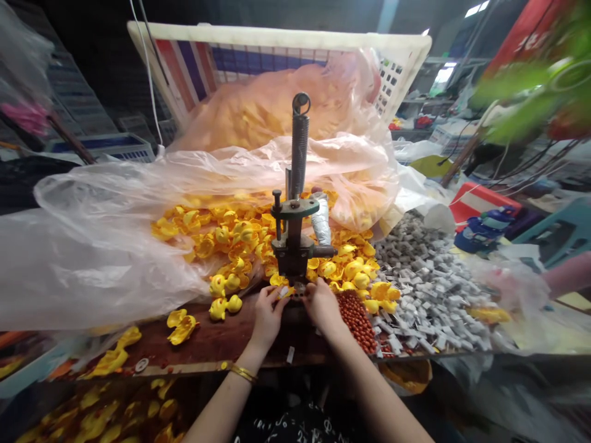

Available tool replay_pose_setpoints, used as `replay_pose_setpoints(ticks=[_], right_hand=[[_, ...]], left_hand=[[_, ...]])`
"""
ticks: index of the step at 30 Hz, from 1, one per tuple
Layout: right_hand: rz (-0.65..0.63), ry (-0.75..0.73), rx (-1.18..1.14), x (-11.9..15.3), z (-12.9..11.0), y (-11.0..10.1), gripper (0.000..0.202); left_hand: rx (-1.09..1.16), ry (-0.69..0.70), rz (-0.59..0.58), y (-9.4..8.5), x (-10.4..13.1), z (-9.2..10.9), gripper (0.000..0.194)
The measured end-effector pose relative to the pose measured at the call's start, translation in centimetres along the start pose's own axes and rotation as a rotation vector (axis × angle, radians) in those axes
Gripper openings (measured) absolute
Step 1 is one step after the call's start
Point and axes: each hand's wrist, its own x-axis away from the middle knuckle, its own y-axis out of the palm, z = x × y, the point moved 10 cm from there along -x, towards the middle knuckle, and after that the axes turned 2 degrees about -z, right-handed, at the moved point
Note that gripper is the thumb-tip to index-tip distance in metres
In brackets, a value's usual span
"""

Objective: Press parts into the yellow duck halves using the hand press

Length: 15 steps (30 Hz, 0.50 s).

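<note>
Below an upright bench press (294,246) with a spring on top, both hands meet at its base. My left hand (266,317) is closed in a pinch on a yellow plastic duck piece (290,291), with a small whitish block (283,291) at the fingertips. My right hand (323,307) has its fingers drawn together at the right of the press base; what they hold, if anything, is hidden. Close to the right wrist lies a pile of small red-brown beads (357,323). Whole yellow ducks (225,306) rest left of the left hand.
Yellow duck shells (240,234) heap behind and beside the press. At the right spreads a mound of small grey-white blocks (425,289). Clear plastic sheeting (115,234) covers the left, and a white crate (277,38) stands behind. One loose block (290,355) lies at the front edge.
</note>
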Motion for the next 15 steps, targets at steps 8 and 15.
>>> replay_pose_setpoints(ticks=[8,15], right_hand=[[0.480,-0.031,-0.608,-4.2,3.8,-10.7,0.014],[0.136,0.012,-1.016,-14.1,2.7,-11.4,0.041]], left_hand=[[-0.139,0.146,-0.067,1.0,0.0,2.2,0.023],[-0.145,0.225,-0.308,2.2,-1.1,3.4,0.018]])
